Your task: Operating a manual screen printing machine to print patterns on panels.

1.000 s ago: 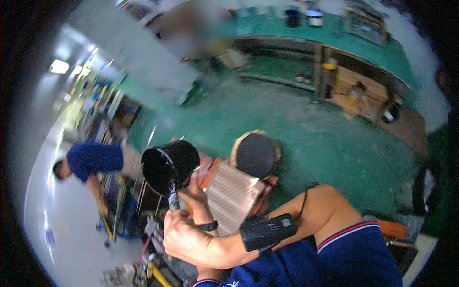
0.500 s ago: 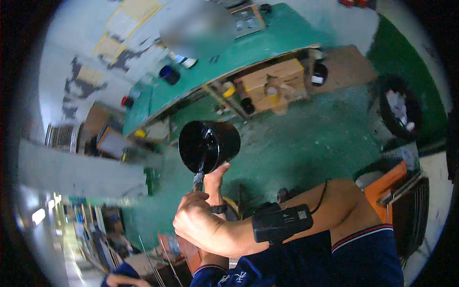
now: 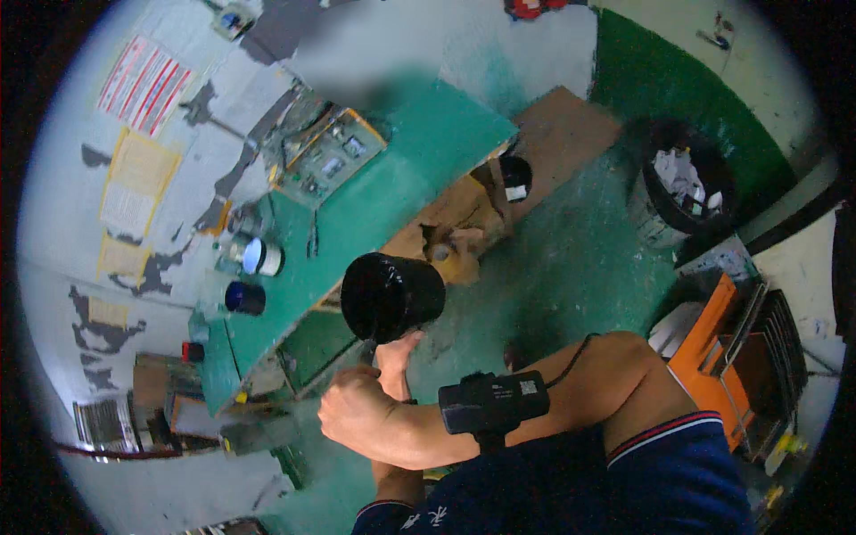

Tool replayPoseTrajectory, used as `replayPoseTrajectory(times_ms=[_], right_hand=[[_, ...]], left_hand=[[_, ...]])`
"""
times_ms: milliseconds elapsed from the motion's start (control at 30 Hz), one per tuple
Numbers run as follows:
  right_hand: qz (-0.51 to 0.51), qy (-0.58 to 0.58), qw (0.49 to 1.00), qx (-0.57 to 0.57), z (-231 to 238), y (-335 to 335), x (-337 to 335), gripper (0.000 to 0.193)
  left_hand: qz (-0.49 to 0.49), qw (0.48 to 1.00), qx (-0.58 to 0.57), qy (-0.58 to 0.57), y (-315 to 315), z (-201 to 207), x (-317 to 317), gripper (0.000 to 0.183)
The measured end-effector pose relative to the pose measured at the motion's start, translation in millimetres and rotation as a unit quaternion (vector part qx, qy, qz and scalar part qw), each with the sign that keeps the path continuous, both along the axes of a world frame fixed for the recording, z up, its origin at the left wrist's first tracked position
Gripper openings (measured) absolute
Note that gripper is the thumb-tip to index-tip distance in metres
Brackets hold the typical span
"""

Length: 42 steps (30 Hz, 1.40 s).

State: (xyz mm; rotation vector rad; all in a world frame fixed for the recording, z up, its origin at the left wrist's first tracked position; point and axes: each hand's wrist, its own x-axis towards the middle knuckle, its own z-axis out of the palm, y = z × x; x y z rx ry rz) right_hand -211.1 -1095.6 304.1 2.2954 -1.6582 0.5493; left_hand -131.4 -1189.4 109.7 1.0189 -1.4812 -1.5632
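A black can [image 3: 426,290], glossy and wet-looking inside, is tilted with its mouth toward the left of the view. My left hand [image 3: 398,351] is closed around its underside, and most of those fingers are hidden behind the can. Just in front of the mouth, my right hand [image 3: 358,412] makes a fist around a slim, dark brush-like tool [image 3: 368,350]. The tool's far end reaches into the can, where its tip is lost in the dark. My right forearm crosses the view and carries a strapped black device [image 3: 493,403].
Beyond the can runs a green workbench [image 3: 406,147] with a tray of tools [image 3: 334,159], a blue cup [image 3: 245,298] and a white-topped jar [image 3: 262,257]. Cardboard [image 3: 571,138] lies by its end. A waste bin [image 3: 660,209] and orange panel [image 3: 711,357] stand at right.
The whole view has swung round, so the bench slants more steeply and the bin sits further left. Both hands keep hold of the can and the tool.
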Motion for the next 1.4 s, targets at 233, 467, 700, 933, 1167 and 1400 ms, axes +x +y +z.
replayPoseTrajectory(times_ms=[233,467,700,933,1167,1400], right_hand=[[-0.047,-0.003,0.999,0.01,-3.0,-62.6,-98.4,0.015],[-0.028,-0.032,0.999,-0.003,-6.1,-102.6,-186.1,0.015],[-0.077,-0.049,0.996,0.011,-8.6,-115.3,-277.0,0.015],[-0.254,-0.06,0.961,0.09,-37.1,-91.7,-370.0,0.015],[-0.395,-0.096,0.904,0.133,-49.1,-46.2,-423.2,0.015],[-0.376,-0.117,0.909,0.138,-52.4,-51.3,-454.1,0.015]], left_hand=[[-0.097,0.995,-0.001,-0.021,-76.5,-12.9,-123.1,0.029],[-0.106,0.992,-0.049,-0.041,-116.3,-28.2,-199.2,0.027],[-0.052,0.974,-0.131,-0.18,-109.2,28.1,-280.4,0.025],[0.027,0.662,-0.381,-0.645,-42.8,154.7,-396.1,0.025],[-0.102,0.626,-0.258,-0.729,-16.1,179.0,-492.5,0.028],[-0.317,0.709,-0.22,-0.59,-42.4,108.0,-521.9,0.029]])
